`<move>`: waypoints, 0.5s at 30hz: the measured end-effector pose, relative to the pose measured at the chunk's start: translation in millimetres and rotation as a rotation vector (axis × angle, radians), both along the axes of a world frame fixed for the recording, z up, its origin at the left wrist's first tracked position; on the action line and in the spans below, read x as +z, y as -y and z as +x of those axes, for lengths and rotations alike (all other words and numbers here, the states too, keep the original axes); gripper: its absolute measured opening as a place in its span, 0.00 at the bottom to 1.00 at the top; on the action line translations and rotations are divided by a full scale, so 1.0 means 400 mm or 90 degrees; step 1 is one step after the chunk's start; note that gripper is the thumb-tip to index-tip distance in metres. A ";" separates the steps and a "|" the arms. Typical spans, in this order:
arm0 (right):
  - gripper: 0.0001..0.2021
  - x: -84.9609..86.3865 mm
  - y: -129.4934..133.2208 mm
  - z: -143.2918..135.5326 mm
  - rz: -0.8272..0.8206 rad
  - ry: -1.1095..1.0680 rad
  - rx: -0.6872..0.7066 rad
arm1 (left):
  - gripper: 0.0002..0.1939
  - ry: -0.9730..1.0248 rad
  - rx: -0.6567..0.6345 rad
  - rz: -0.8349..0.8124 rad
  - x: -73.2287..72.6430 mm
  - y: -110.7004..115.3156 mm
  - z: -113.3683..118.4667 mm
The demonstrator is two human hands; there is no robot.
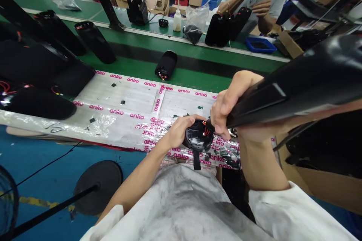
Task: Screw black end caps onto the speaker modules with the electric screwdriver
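Note:
My left hand [181,130] grips the side of a round black part [198,137] with red wires at its top and a black strap hanging toward me. My right hand [230,101] is closed around a long, dark power tool [294,86], which reaches in from the right. The tool's narrow end points at the red wires on the round part. Its tip is hidden by my fingers. Both hands are over a work surface [132,98] covered with white sheet and pink-lettered tape.
Black cylinders [166,64] stand or lie on the green belt and at the left. Behind are a white bottle [177,20], a plastic bag [195,24] and a blue tray [260,44]. Another person's hands [261,8] hold black parts across the table.

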State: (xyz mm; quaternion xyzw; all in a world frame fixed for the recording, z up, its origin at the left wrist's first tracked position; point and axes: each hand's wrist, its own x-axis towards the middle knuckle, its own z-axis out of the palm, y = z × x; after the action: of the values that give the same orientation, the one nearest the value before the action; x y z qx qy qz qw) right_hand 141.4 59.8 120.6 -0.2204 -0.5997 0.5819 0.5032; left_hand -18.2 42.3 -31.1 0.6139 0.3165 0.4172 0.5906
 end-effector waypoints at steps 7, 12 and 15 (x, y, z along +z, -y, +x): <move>0.43 -0.022 -0.015 0.002 0.003 -0.043 0.040 | 0.31 -0.003 -0.020 -0.029 0.000 -0.001 0.001; 0.39 0.001 -0.003 0.001 -0.022 -0.014 -0.002 | 0.31 -0.012 -0.004 0.000 0.011 0.004 0.001; 0.36 0.026 0.008 0.050 -0.002 -0.018 -0.102 | 0.28 -0.014 0.027 0.045 0.017 0.019 -0.030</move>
State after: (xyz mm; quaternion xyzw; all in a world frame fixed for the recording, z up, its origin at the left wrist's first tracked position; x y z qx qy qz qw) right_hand 161.4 56.4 131.0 -0.2603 -0.5721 0.5439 0.5561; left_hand -30.1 34.9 -24.2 0.6323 0.3212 0.4339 0.5557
